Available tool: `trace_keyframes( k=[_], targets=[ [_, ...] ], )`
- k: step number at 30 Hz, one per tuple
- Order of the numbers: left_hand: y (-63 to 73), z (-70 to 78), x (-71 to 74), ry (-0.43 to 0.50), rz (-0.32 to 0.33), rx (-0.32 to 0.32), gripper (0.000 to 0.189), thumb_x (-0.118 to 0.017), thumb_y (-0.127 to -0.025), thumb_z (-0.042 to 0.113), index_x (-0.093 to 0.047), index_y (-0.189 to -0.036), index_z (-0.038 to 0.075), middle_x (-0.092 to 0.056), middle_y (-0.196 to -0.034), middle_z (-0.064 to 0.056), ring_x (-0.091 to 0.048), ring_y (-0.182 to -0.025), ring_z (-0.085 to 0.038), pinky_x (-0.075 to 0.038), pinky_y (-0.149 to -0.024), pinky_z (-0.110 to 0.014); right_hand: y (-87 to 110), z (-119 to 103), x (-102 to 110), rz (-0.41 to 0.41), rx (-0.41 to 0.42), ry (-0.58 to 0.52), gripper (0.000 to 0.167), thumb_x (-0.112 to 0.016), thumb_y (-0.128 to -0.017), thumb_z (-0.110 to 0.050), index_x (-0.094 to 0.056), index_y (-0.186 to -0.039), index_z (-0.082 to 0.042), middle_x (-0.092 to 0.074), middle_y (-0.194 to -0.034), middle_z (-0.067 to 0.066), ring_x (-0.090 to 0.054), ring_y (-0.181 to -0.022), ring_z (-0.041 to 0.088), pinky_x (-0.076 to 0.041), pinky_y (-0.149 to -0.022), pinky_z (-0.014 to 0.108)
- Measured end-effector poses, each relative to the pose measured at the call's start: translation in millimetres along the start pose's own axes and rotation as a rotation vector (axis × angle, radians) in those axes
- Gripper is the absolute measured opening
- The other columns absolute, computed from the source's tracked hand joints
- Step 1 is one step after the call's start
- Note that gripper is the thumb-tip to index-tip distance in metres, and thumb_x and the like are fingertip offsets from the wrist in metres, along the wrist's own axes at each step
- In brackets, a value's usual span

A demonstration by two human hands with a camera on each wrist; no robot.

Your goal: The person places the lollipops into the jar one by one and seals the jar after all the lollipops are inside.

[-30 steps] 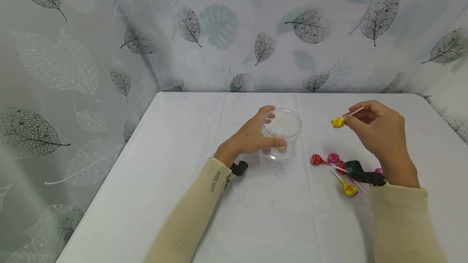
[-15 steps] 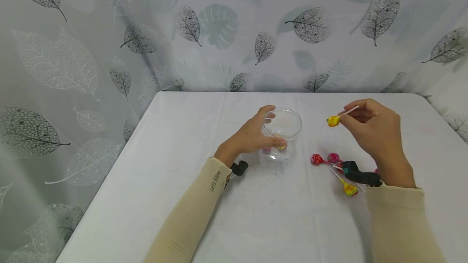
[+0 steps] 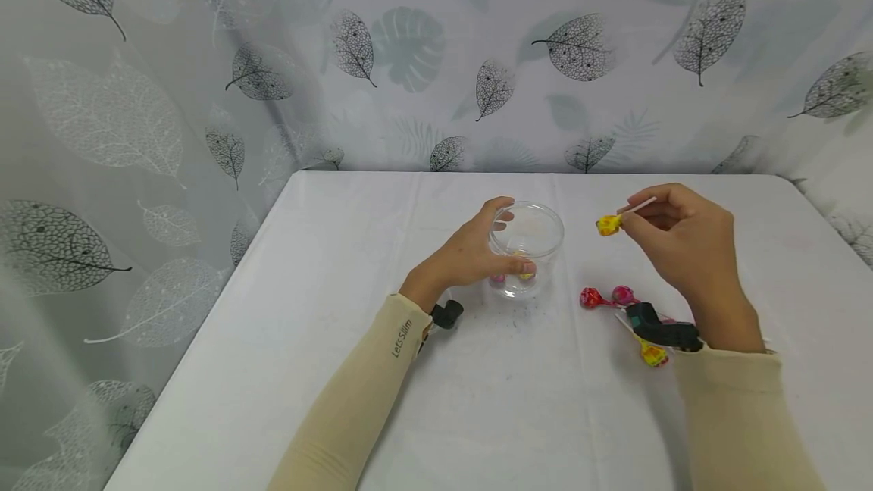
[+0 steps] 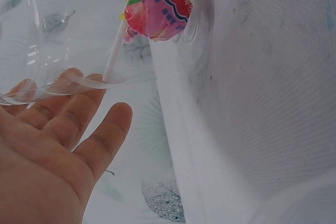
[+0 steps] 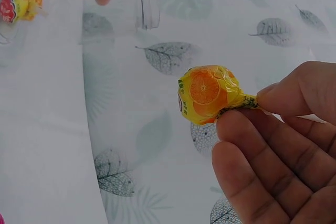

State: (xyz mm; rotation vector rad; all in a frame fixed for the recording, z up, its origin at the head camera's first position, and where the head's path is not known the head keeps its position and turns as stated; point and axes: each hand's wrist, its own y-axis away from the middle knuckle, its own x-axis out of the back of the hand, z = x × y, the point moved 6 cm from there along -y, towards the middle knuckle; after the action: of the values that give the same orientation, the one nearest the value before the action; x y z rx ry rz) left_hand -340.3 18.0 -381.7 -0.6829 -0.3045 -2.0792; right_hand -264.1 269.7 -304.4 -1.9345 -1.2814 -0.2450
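Observation:
My left hand (image 3: 470, 252) grips a clear round jar (image 3: 546, 248) on the table, thumb on the near side and fingers round the far side. Inside the jar lie a pink-wrapped lollipop (image 4: 160, 11) and a yellow one (image 5: 16, 6). My right hand (image 3: 689, 241) pinches a yellow lollipop (image 3: 608, 225) by its stick close to the candy, thumb against fingers. This lollipop, with an orange slice on its wrapper (image 5: 205, 93), is held above the table, to the right of the jar and apart from it.
On the white tablecloth (image 3: 477, 400) below my right hand lie several loose lollipops: a red one (image 3: 592, 298), a pink one (image 3: 624, 295) and a yellow one (image 3: 653, 355). My right wrist and its camera (image 3: 661, 328) cover part of this group. Leaf-print curtain (image 3: 409, 120) hangs behind.
My right hand has moved left with the yellow lollipop, closer to the jar. Its wrist now covers more of the loose lollipops. My left hand and the jar have stayed still.

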Motion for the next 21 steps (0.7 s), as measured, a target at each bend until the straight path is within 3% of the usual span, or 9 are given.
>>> trace_keyframes(
  k=[2, 8, 15, 21],
  targets=[
    [-0.1, 0.0, 0.1, -0.003, 0.000, -0.002, 0.109, -0.089, -0.080, 0.050, -0.022, -0.163, 0.031, -0.045, -0.159, 0.002, -0.044, -0.147, -0.017, -0.039, -0.116, -0.053, 0.0, -2, -1, 0.002, 0.013, -0.014, 0.014, -0.073, -0.094, -0.014, -0.074, -0.105, -0.006, -0.072, -0.084, -0.020, -0.061, -0.068, -0.014, -0.044, -0.062, 0.010],
    [-1.0, -0.5, -0.4, -0.008, -0.001, -0.011, 0.109, -0.089, -0.080, 0.050, -0.022, -0.163, 0.029, -0.045, -0.160, -0.002, -0.044, -0.147, -0.019, -0.039, -0.116, -0.053, 0.4, -6, -5, 0.001, 0.035, -0.046, 0.014, -0.075, -0.094, -0.012, -0.074, -0.106, -0.004, -0.072, -0.087, -0.019, -0.062, -0.070, -0.014, -0.046, -0.065, 0.009],
    [-0.7, -0.9, -0.6, -0.008, -0.001, -0.010, 0.108, -0.089, -0.080, 0.049, -0.022, -0.163, 0.029, -0.045, -0.160, -0.003, -0.044, -0.147, -0.020, -0.040, -0.115, -0.054, 1.9, -16, -8, -0.009, 0.060, -0.114, 0.012, -0.075, -0.093, -0.009, -0.075, -0.104, -0.003, -0.068, -0.084, -0.030, -0.064, -0.068, -0.011, -0.047, -0.063, 0.009],
    [-1.5, -1.6, -1.0, -0.012, 0.004, -0.008, 0.108, -0.089, -0.080, 0.051, -0.022, -0.163, 0.030, -0.046, -0.159, 0.001, -0.045, -0.146, -0.019, -0.041, -0.115, -0.053, 3.7, -23, -12, -0.024, 0.071, -0.134, 0.011, -0.075, -0.093, -0.008, -0.075, -0.102, -0.003, -0.074, -0.086, -0.018, -0.065, -0.068, -0.009, -0.048, -0.064, 0.009]
  ],
)
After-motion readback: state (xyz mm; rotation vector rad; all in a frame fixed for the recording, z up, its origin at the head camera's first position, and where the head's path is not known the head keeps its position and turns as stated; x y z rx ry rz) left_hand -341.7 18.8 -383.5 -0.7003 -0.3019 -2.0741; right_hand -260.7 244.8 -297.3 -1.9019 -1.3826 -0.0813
